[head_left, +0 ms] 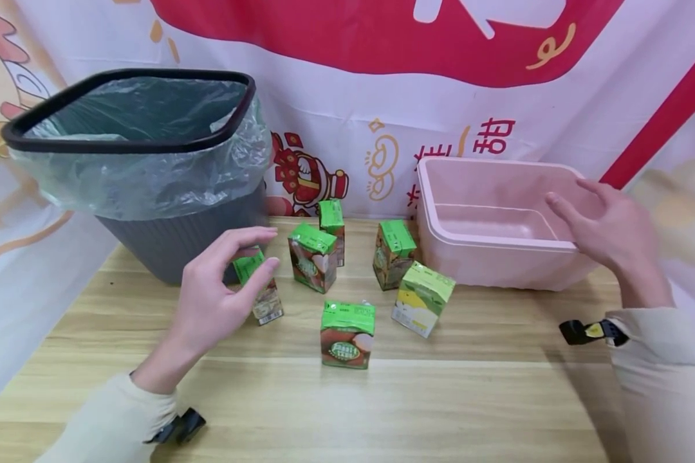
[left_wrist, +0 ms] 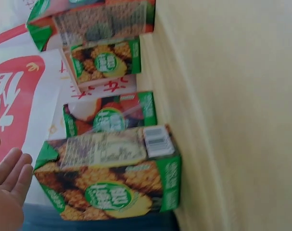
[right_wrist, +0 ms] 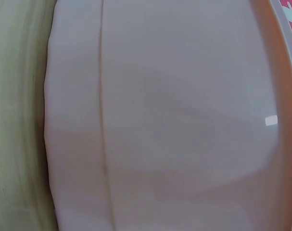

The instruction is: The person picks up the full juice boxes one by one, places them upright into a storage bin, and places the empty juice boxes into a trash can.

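Observation:
My left hand (head_left: 217, 286), thumb and fingers apart, reaches over a small green-topped drink carton (head_left: 269, 307) beside the dark bin. In the left wrist view that carton (left_wrist: 117, 190) stands close by the fingertips (left_wrist: 23, 178), with a visible gap between. My right hand (head_left: 611, 228) is at the right end of a pink plastic tub (head_left: 498, 257), its thumb extended over the tub's inside and its palm overlapping the rim. The right wrist view shows only the tub's smooth wall (right_wrist: 184, 120), not the hand.
More cartons stand mid-table: a brown one (head_left: 313, 263), one behind it (head_left: 333, 222), a brown one (head_left: 390, 260) by the tub, a yellow-green one (head_left: 421, 301) and a red-brown one (head_left: 347, 341) in front. A bag-lined bin (head_left: 179, 235) stands left; a printed cloth (head_left: 336, 83) hangs behind.

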Demonstrator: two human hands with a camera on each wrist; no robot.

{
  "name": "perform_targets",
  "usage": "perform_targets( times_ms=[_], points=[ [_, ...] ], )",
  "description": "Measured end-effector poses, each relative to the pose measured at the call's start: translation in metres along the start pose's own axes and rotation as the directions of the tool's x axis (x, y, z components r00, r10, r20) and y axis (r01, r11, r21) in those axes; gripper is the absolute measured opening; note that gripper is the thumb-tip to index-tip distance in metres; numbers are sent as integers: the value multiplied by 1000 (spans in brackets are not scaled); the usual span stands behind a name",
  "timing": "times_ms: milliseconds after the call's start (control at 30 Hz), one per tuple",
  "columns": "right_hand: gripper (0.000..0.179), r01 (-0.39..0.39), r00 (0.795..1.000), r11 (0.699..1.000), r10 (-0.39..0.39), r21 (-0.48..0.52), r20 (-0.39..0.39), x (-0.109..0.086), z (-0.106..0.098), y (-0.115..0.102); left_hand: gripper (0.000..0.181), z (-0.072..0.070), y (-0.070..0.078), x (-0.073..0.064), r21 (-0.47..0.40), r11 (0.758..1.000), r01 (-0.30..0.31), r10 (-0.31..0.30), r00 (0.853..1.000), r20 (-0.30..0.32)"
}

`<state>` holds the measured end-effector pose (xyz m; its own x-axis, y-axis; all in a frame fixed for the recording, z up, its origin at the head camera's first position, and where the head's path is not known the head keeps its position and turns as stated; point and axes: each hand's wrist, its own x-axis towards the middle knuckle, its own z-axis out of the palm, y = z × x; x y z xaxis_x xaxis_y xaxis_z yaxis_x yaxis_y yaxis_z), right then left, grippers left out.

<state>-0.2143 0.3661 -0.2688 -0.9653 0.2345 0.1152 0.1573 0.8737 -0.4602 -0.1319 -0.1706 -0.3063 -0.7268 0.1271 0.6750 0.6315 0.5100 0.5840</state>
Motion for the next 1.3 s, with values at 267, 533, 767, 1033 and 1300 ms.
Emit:
perform_targets(
  times_ms=[267,533,767,1033,1300],
  points=[
    [88,-32,999,998,33,52,-17,-6,2,14,46,11,11,-13,-152,988,35,-28,998,47],
    [84,6,999,986,-11,168,31,-7,3,39,47,27,20,-22,-263,964,28,9,990,139],
    [81,13,999,975,-23,224,44,-8,4,46,46,38,20,-29,-287,955,74,-13,978,209],
    [79,13,999,970,-21,242,31,-9,7,47,39,43,22,-35,-256,955,148,-43,927,372],
    [78,59,997,969,-70,240,36,-9,5,49,32,45,22,-36,-221,955,196,-83,896,437]
  ],
)
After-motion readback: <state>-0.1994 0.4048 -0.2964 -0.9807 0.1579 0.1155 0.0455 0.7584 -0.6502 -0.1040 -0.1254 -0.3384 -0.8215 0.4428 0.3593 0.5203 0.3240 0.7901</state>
